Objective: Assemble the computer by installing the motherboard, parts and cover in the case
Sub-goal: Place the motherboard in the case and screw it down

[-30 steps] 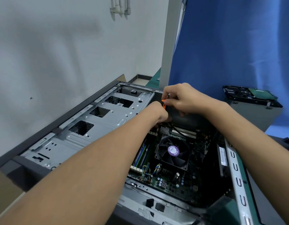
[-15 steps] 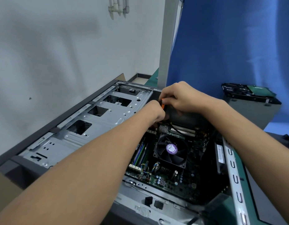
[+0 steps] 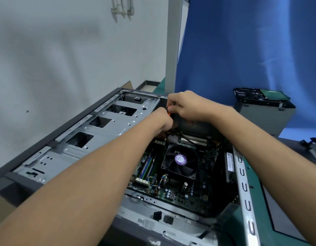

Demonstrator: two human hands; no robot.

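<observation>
Grey steel case [image 3: 107, 125] lies open on green worktop [image 3: 256, 196], motherboard [image 3: 180, 190] seated inside under black fan [image 3: 179, 161]. Far end of case: right hand [image 3: 189, 107] fingers curled, pinching orange piece [image 3: 168, 111]; left hand [image 3: 160, 120] beside it, fingers hidden, cannot tell.

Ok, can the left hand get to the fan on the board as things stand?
Probably yes. The fan lies uncovered close by the left hand, with only a thin black cable past its far edge. The hand looks busy, though, so it may have to let go first.
</observation>
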